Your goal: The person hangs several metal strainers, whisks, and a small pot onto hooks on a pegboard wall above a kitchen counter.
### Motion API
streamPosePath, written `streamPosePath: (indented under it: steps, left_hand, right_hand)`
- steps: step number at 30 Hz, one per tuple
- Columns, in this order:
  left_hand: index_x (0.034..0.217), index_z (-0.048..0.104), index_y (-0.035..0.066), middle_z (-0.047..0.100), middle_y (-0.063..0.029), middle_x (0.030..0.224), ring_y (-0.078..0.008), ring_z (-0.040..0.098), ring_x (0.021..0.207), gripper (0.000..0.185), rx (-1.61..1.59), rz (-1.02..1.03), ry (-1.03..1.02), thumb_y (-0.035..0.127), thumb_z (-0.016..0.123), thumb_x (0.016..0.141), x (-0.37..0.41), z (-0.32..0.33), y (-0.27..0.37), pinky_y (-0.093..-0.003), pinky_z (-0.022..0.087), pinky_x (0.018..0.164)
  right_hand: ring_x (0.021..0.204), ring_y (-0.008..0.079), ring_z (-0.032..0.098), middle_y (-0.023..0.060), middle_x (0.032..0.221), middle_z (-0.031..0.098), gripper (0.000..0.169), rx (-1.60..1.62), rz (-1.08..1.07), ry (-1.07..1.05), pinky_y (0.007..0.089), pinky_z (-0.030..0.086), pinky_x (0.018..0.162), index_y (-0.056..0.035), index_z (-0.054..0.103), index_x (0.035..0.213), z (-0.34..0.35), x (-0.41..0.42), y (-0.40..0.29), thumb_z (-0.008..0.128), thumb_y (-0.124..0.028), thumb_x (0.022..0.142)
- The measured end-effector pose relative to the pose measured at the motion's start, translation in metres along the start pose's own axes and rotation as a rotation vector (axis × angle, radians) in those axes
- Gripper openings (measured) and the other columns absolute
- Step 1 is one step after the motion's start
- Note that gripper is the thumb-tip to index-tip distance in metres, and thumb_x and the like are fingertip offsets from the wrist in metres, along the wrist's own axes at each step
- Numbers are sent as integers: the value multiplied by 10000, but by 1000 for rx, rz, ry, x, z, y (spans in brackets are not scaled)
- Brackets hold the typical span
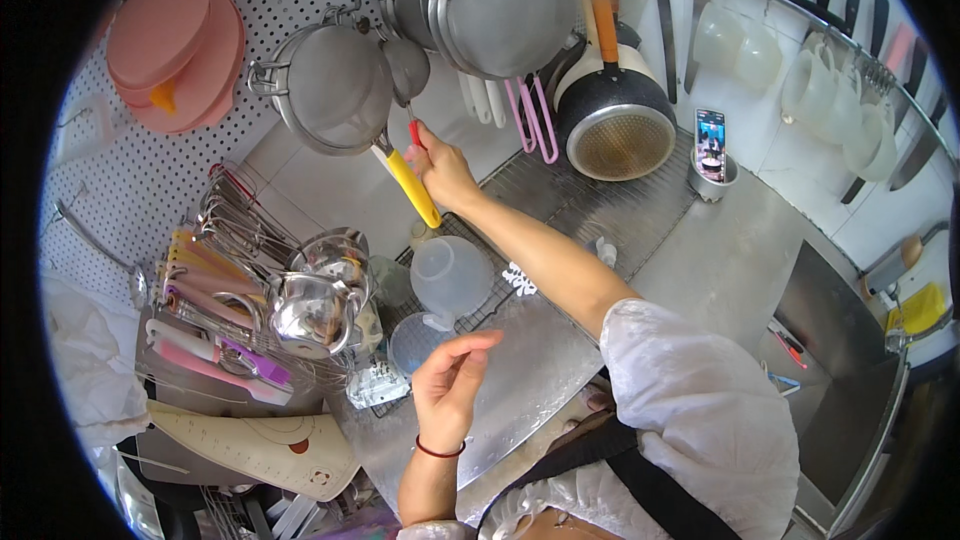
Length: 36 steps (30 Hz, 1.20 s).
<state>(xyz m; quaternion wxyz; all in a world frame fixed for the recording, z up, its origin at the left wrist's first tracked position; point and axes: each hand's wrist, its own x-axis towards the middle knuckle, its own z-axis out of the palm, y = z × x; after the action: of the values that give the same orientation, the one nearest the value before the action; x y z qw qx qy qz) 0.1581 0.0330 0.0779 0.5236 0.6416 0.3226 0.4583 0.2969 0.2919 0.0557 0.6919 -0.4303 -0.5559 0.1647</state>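
My right hand (442, 169) reaches up to the pegboard, its fingers around the red handle (414, 133) of a small fine-mesh strainer (406, 67). Just beside it hang a larger round mesh strainer (337, 86) and a yellow handle (412, 187). My left hand (448, 382) is raised over the steel counter, palm turned inward, fingers together and slightly bent, holding nothing. Behind it, a translucent plastic jug (450, 275) and a clear round container (420, 341) stand on a black wire rack.
Large sieves (506, 11) and a black pan (619, 101) hang at the back. Whisks, spatulas and steel pots (311, 315) crowd the left. A phone (710, 146) leans in a metal cup at the right. Beyond is a steel sink (832, 360); measuring cups and knives hang on the wall.
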Motion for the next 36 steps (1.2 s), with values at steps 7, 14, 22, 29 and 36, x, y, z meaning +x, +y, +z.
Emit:
streamPosePath:
  steps: [7,14,22,29,36]
  left_hand:
    - [963,586,-23,632,-148,983,-198,599,931,126,-7,-15,-54,11,500,877,-13,3,1,-306,450,859]
    - [976,590,-22,630,-129,993,-176,586,945,133,-38,-34,-54,14,507,879,-25,-9,-5,-288,432,865]
    - [1002,592,-22,630,-107,1003,-145,578,943,151,-127,-154,-151,16,510,881,-26,11,-32,-264,426,856]
    - [1006,590,-18,637,-111,997,-152,582,948,158,-104,-151,-218,4,490,886,-23,27,-22,-262,425,859]
    - [971,584,-26,638,-132,957,-188,600,915,146,-103,-166,57,-26,486,862,-44,6,-22,-297,452,847]
  right_hand:
    - [922,371,580,211,988,606,499,-193,177,-203,413,453,798,-80,349,1326,-6,38,7,480,-264,881]
    - [1048,367,535,228,1126,558,610,-295,234,-180,400,411,913,-40,310,1343,-29,-2,16,524,-326,849]
    - [1074,230,543,144,1159,572,436,-181,393,-581,305,409,927,-14,510,1209,-137,-69,-10,586,-239,843]
    - [1366,240,-31,118,1478,80,937,801,692,-253,591,66,1034,-164,78,1424,-62,29,-29,598,-562,753]
    - [1320,240,117,90,1340,343,927,1012,533,-274,556,68,1027,-123,310,1337,-25,79,-55,712,-570,632]
